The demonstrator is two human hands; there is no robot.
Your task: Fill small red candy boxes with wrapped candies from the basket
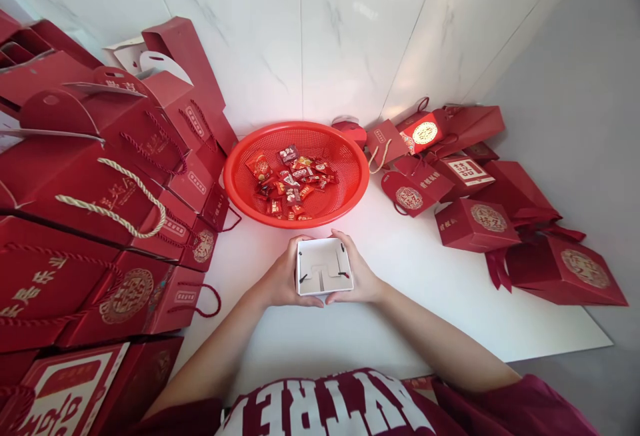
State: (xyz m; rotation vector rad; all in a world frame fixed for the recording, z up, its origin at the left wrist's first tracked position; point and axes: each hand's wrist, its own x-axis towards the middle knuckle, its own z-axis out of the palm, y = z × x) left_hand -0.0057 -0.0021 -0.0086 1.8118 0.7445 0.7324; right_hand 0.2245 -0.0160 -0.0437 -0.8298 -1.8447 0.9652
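Note:
Between my two hands is a small open gift box (320, 266), its white inside facing up at me. Dark cord ends poke through near its corners, and nothing else lies inside. My left hand (286, 276) wraps the left side, thumb along the near edge. On the opposite side my right hand (359, 276) grips the box the same way. Just beyond the hands stands a red plastic basket (235, 186) with a perforated wall. Several small wrapped candies (295, 179), mostly red, are heaped in its bottom.
Red gift bags and boxes (125, 289) are stacked high along the left, some with rope handles. More red gift boxes (477, 223) lie in a cluster at the right. The white tabletop (425, 296) ends at lower right; a marbled wall (350, 36) rises behind.

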